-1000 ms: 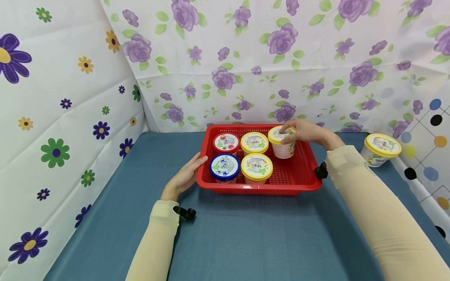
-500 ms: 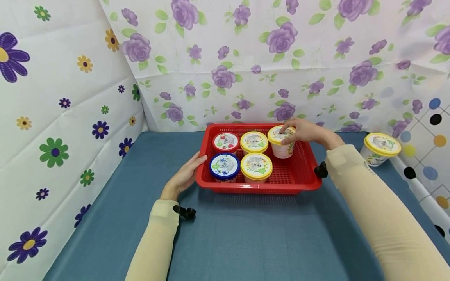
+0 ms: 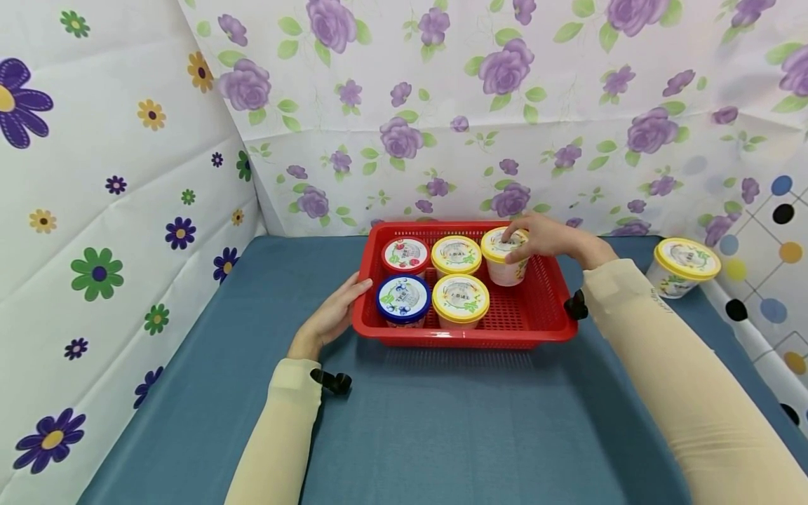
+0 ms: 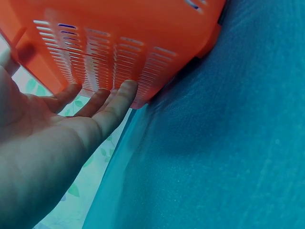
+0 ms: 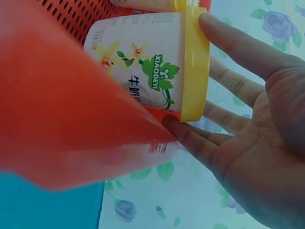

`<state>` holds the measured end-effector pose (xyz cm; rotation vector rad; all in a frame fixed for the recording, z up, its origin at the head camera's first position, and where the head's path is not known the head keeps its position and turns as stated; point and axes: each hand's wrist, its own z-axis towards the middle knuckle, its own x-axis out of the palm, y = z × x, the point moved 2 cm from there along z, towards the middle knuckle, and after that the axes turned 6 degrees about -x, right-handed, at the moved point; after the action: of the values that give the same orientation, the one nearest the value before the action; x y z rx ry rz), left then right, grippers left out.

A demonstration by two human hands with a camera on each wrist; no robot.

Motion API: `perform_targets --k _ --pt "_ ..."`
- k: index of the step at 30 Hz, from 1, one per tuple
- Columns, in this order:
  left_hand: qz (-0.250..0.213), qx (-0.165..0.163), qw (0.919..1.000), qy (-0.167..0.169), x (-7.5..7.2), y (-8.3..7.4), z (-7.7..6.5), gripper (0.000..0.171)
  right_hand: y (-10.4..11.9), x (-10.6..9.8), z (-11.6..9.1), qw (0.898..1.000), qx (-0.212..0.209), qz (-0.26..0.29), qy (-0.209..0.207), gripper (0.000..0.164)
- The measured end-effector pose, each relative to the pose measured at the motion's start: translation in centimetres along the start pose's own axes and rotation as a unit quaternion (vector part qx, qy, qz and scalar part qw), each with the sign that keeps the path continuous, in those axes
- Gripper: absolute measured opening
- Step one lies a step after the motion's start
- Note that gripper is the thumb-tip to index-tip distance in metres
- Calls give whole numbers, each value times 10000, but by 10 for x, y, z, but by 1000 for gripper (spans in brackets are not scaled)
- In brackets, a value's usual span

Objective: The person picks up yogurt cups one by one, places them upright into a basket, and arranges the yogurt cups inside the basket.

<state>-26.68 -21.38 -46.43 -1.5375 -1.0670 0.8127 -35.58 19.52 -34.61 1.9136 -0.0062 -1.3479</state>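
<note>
A red plastic basket (image 3: 463,335) with slotted walls stands on the blue cloth. My left hand (image 3: 332,315) grips its left side, thumb at the rim and fingers along the outer wall (image 4: 112,24). In the basket's back row, my right hand (image 3: 550,237) holds a white ice cream tub (image 3: 507,272) by its yellow lid (image 5: 194,67). Thumb and fingertips reach across the lid's edge. Left of it are a yellow-lidded tub (image 3: 456,256) and a red-lidded tub (image 3: 405,255). In front sit a blue-lidded tub (image 3: 404,298) and another yellow-lidded tub (image 3: 461,298).
One more yellow-lidded tub (image 3: 684,266) stands on the cloth at the far right, outside the basket. Behind the table hangs a white flowered sheet (image 3: 353,182). A second patterned sheet (image 3: 126,231) rises along the left side.
</note>
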Motion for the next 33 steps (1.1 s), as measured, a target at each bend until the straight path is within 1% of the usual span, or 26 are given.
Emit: perform_targets --k 2,7,9,17,21,33 --pt "-3 -2 10000 9 0 0 0 68 0 0 1 9998 -37 -183 46 41" --pt "-4 21 10000 28 0 -2 0 66 0 2 4 9978 21 -636 173 40" --pt "0 22 10000 15 0 -2 0 66 0 2 5 9977 70 -639 216 40" --pt "-3 -30 10000 -18 1 -1 0 67 2 5 3 9969 -70 -634 465 43" --pt "-19 -30 10000 -19 1 -2 0 67 4 5 4 9965 -109 -670 495 44" --pt "-2 -49 10000 -69 1 -1 0 68 13 10 8 9947 7 -897 501 43"
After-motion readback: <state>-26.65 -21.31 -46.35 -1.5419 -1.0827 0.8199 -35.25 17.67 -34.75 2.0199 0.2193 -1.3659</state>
